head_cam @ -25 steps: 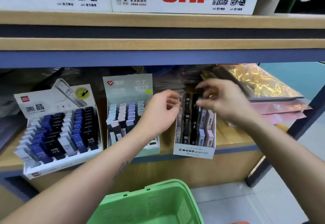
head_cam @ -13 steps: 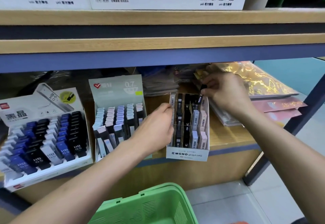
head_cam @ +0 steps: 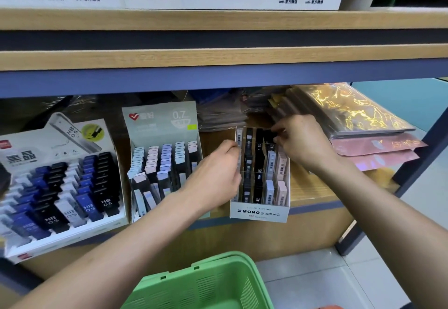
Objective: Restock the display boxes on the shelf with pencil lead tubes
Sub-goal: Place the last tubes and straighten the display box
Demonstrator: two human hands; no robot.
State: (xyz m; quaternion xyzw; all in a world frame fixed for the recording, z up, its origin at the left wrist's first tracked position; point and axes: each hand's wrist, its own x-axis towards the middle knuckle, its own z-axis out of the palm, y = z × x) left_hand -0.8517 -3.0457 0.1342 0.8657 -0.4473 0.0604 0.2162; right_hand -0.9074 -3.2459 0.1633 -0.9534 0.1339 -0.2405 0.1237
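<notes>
The right hand, right of frame centre, had its fingers curled over the far end of the white cardboard MONO box, pinching a black lead tube at the back of the box; how the tube's long axis ran could not be told under the fingers. The left hand, at centre, gripped the box's left wall with curled fingers. Inside, slim rectangular tubes in black, pale grey and pink stood in rows, tops leaning toward the top of the frame. Left of it sat a grey-green 0.7 display box, then a white HB 0.5 display box, both on the wooden shelf. A green slotted plastic basket filled the bottom centre.
</notes>
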